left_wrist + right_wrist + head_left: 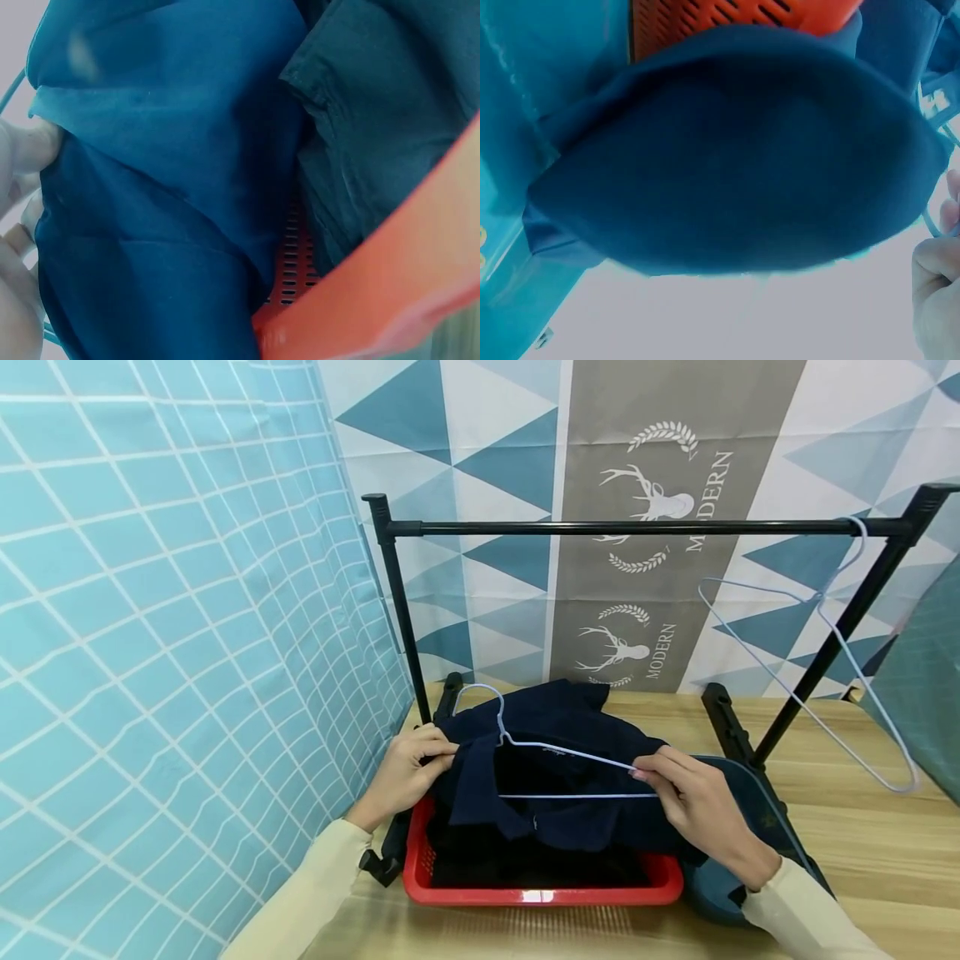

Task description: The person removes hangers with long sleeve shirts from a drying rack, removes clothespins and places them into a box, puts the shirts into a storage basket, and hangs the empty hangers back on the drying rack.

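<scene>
A dark navy collared shirt (468, 785) is held up over a red basket (540, 896), with a pale lilac wire hanger (570, 752) partly inside its neck opening. The hanger's hook stands up at the left, and its lower bar crosses the opening. My left hand (411, 768) pinches the shirt near the collar, left of the hook; the left wrist view shows its thumb on the cloth (150, 172). With thumb and fingers, my right hand (693, 797) pinches the shirt and the hanger's right arm. The hanger's left end is hidden by cloth.
Behind the shirt stands a black garment rack (637, 528); a second wire hanger (806, 702) hangs at its right end. More dark clothing (517, 860) lies in the basket. A dark blue tub (720, 893) stands to its right on the wooden surface (862, 827). A blue checked sheet (187, 610) covers the left side.
</scene>
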`<move>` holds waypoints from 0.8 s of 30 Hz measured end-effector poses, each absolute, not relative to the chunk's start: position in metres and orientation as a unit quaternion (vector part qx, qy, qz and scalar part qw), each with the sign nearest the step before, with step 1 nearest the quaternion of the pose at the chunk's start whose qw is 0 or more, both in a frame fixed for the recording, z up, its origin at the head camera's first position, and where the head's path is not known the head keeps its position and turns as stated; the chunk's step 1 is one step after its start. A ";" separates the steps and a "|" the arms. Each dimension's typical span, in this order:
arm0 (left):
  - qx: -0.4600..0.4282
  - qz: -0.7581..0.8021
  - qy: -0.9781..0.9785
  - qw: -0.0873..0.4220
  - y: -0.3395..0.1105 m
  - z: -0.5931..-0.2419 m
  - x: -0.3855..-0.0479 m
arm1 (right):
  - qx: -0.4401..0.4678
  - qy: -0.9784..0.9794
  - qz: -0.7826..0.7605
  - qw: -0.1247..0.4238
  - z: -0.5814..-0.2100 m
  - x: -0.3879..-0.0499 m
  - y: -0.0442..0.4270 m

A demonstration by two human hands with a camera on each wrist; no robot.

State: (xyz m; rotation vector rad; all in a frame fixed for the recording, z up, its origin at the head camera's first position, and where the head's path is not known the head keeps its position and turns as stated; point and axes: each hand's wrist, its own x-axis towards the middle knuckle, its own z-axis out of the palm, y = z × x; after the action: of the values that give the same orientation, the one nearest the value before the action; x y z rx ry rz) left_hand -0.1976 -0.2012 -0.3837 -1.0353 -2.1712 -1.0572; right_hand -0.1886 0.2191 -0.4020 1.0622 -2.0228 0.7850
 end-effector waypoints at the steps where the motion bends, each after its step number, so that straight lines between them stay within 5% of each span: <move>1: -0.383 -0.389 -0.798 0.255 -0.202 -0.385 -0.198 | 0.411 -0.781 0.302 0.360 -0.401 -0.189 0.221; 24: -0.388 -0.366 -0.803 0.266 -0.212 -0.395 -0.190 | 0.354 -0.820 0.291 0.341 -0.404 -0.180 0.248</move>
State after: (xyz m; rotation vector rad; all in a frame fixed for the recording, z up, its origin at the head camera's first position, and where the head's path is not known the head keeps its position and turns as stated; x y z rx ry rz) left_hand -0.1900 -0.2118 -0.3947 -1.0476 -2.1687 -0.9894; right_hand -0.1800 0.2480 -0.4035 0.9219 -2.1343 0.7578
